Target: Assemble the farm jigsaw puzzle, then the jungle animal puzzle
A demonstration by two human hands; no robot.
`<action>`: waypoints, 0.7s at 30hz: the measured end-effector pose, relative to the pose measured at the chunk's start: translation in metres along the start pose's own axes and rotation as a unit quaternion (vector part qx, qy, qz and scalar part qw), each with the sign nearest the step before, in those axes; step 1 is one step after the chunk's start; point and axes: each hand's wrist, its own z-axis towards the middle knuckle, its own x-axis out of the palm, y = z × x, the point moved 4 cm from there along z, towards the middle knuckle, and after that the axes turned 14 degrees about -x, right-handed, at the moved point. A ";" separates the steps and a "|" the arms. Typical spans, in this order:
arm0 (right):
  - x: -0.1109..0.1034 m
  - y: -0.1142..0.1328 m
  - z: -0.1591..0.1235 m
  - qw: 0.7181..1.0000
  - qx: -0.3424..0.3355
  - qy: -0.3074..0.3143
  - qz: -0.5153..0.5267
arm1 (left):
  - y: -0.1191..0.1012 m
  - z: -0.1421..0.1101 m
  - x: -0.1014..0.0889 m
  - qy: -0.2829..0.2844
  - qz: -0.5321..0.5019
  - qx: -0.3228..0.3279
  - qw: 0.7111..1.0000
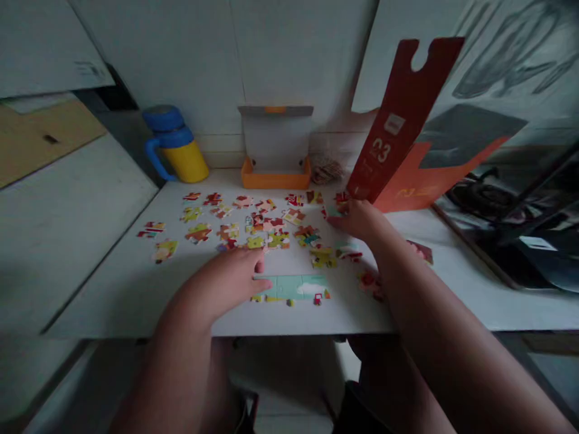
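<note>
Reading from the middle of the white tabletop (181, 310): upright at ten o'clock, a yellow-and-blue jug (187, 158). At nine, scattered loose puzzle pieces (151, 229), well apart from the left hand (233, 274). At eight, that hand, with thumb and fingers apart and the thumb over the left end of a joined strip (294, 288). Along six, the strip itself, flat near the front edge. In the middle, a joined-looking cluster (275, 232) among separate pieces; at twelve, an open orange box (276, 180). At one, a clear bag (326, 170). At three, the right hand (359, 218), reaching down to a pale green piece (333, 211); impossible to tell whether pinched or only touched. At two, a tall red box (384, 144), close beyond the fingers.

Seemingly in hand: steadying at the strip, picking among loose pieces. For any lift from there, probably needing a light edge pinch, without nudging neighbouring pieces.
</note>
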 end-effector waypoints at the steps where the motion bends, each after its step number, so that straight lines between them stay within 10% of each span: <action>1: 0.000 0.001 0.000 1.000 -0.010 0.010 0.007 | 0.001 0.001 0.001 -0.002 0.000 0.005 1.000; 13: -0.011 0.019 -0.004 0.966 -0.042 -0.105 0.232 | 0.003 0.001 -0.003 -0.031 -0.019 0.037 0.999; 17: -0.012 0.066 -0.020 0.828 -0.163 0.029 0.535 | -0.004 -0.002 -0.015 -0.112 -0.143 0.045 0.982; 21: -0.004 0.116 -0.048 0.711 -0.240 0.226 0.622 | -0.015 -0.004 -0.016 -0.113 -0.246 0.068 0.960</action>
